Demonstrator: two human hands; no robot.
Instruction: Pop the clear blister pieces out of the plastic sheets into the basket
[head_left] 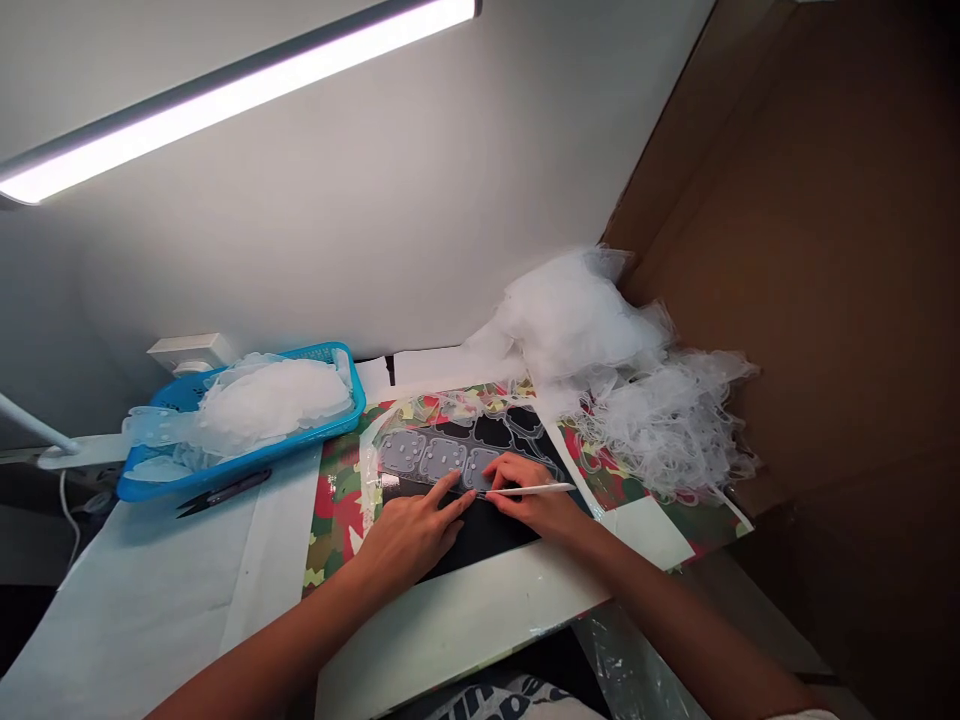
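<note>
A strip of thin, see-through sheet with rounded, embossed shapes lies across a black mat. My left hand rests at the strip's lower edge, its index finger and thumb stretched out and pressing near the middle shapes. Close beside it, my right hand pinches a slim white pen-like tool. The tool's thin end points left, toward my left fingertips, at the strip's lower edge. Its exact tip is too small to make out.
A blue basket at left holds a pile of thin white pieces. Dark-handled snips lie before it. At right are heaped translucent scraps, beside a brown cardboard wall. Camouflage-patterned sheeting lies under the mat; a lamp hangs above.
</note>
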